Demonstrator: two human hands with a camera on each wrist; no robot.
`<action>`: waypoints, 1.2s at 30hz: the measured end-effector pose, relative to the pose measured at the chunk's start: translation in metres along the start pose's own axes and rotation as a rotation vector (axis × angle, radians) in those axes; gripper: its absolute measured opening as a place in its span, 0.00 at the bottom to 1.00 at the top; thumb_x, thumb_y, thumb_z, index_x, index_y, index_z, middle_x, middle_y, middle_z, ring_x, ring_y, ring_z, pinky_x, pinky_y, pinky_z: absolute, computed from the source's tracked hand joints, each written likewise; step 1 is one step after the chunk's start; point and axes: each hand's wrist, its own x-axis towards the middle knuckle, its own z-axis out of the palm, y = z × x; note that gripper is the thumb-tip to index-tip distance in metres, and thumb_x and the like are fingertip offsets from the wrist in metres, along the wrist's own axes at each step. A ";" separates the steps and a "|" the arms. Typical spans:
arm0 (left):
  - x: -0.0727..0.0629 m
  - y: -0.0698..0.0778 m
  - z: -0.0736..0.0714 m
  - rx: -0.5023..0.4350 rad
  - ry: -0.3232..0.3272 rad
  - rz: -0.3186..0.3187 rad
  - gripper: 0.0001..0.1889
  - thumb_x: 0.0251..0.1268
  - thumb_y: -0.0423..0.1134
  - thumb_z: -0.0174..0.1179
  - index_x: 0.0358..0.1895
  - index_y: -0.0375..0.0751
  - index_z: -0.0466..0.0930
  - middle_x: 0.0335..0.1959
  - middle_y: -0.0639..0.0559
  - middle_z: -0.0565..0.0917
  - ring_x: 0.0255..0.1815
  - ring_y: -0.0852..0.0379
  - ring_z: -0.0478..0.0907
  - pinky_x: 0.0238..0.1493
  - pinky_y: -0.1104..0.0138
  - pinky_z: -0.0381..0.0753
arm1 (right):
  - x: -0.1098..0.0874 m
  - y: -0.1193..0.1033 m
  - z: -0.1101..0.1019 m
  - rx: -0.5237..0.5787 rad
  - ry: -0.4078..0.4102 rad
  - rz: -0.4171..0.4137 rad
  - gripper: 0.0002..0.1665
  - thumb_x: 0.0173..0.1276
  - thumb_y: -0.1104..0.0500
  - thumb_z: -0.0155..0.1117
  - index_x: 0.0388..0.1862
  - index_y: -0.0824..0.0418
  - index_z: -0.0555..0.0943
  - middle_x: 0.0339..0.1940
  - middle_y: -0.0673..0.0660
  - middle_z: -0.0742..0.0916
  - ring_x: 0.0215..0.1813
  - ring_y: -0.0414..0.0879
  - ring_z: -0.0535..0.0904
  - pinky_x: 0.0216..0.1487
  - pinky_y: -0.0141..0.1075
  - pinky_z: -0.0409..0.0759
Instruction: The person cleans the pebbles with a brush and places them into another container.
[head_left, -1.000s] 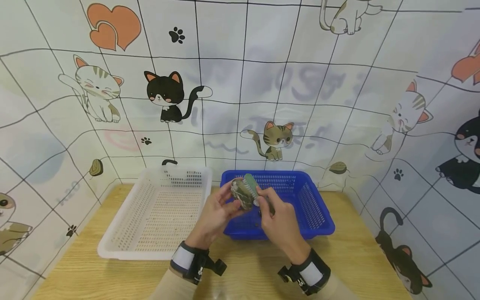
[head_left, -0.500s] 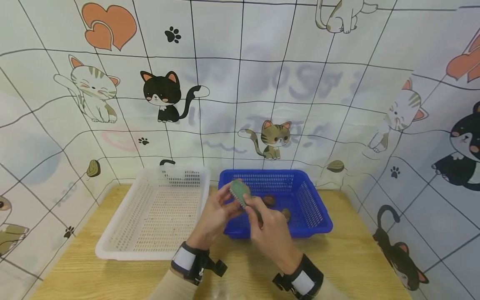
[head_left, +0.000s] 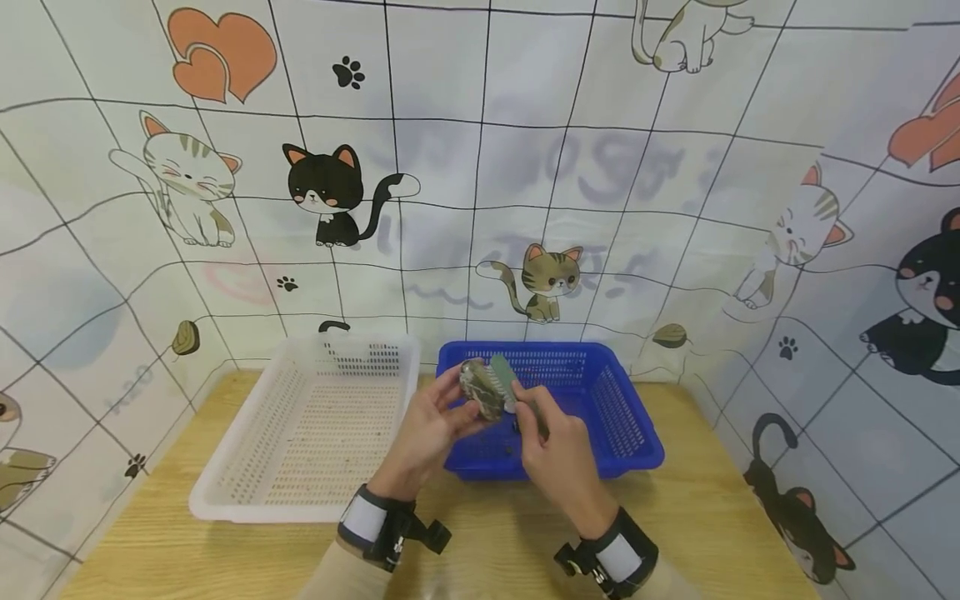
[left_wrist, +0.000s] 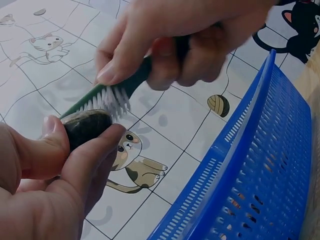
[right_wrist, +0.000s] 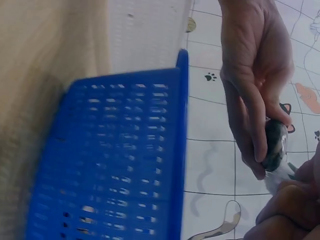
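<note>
My left hand [head_left: 426, 437] grips a dark, glossy clam [head_left: 480, 390] with pale streaks, fingers and thumb on its edges, held over the left part of the blue basket. My right hand [head_left: 561, 442] holds the handle of a green scrubbing brush [head_left: 503, 377]. The brush's white bristles [left_wrist: 115, 100] meet the clam's upper edge in the left wrist view. From the right wrist, the clam [right_wrist: 275, 145] sits between the left thumb and fingers, with the bristles right at its lower end. Most of the handle is hidden in the right fist.
The blue plastic basket [head_left: 633, 421] stands below the hands; small brownish things [left_wrist: 245, 207] show through its holes. To its left stands a white perforated basket [head_left: 236, 450] with specks on its bottom. Both rest on a wooden table [head_left: 720, 517] before a cat-patterned wall covering [head_left: 442, 167].
The brush moved left over the clam, covering it half a second ago, then back right, so the clam's face shows again. My left hand stays nearly in place.
</note>
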 end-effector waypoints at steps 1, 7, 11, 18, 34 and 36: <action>0.000 0.001 0.000 0.000 0.002 -0.001 0.38 0.86 0.17 0.54 0.93 0.42 0.66 0.88 0.29 0.73 0.73 0.48 0.89 0.72 0.56 0.95 | -0.004 0.001 0.000 0.007 0.000 0.004 0.08 0.93 0.63 0.62 0.62 0.60 0.86 0.72 0.59 0.93 0.20 0.22 0.49 0.18 0.22 0.56; -0.002 0.001 0.000 0.012 0.023 0.007 0.35 0.90 0.23 0.57 0.93 0.45 0.66 0.89 0.32 0.74 0.81 0.41 0.84 0.73 0.56 0.94 | -0.019 -0.004 0.004 -0.001 0.031 -0.106 0.12 0.89 0.70 0.65 0.65 0.63 0.85 0.54 0.60 0.99 0.21 0.18 0.51 0.17 0.18 0.58; -0.002 -0.001 -0.001 0.032 0.029 0.004 0.35 0.90 0.25 0.58 0.93 0.42 0.64 0.88 0.30 0.74 0.81 0.39 0.84 0.73 0.57 0.94 | -0.014 -0.008 0.008 -0.072 0.060 -0.228 0.19 0.82 0.73 0.70 0.68 0.65 0.86 0.21 0.45 0.81 0.23 0.19 0.52 0.19 0.15 0.56; 0.000 -0.008 0.002 0.046 -0.031 -0.033 0.39 0.90 0.24 0.58 0.95 0.36 0.56 0.88 0.28 0.73 0.81 0.36 0.84 0.73 0.55 0.94 | 0.011 -0.005 0.007 -0.131 0.042 -0.186 0.12 0.88 0.66 0.67 0.65 0.63 0.87 0.21 0.47 0.83 0.20 0.22 0.55 0.18 0.19 0.56; 0.003 -0.010 0.004 0.003 0.047 -0.028 0.35 0.92 0.25 0.56 0.95 0.36 0.58 0.89 0.27 0.72 0.83 0.35 0.81 0.71 0.58 0.94 | -0.011 -0.003 0.004 -0.034 -0.005 -0.088 0.14 0.91 0.65 0.64 0.69 0.61 0.86 0.25 0.46 0.85 0.20 0.20 0.54 0.16 0.19 0.58; 0.003 -0.013 0.004 0.022 0.024 -0.040 0.36 0.92 0.25 0.56 0.95 0.35 0.57 0.89 0.27 0.72 0.83 0.35 0.81 0.72 0.58 0.94 | -0.005 -0.006 0.006 -0.070 -0.004 -0.128 0.15 0.90 0.66 0.65 0.70 0.62 0.85 0.21 0.43 0.78 0.20 0.20 0.54 0.17 0.18 0.57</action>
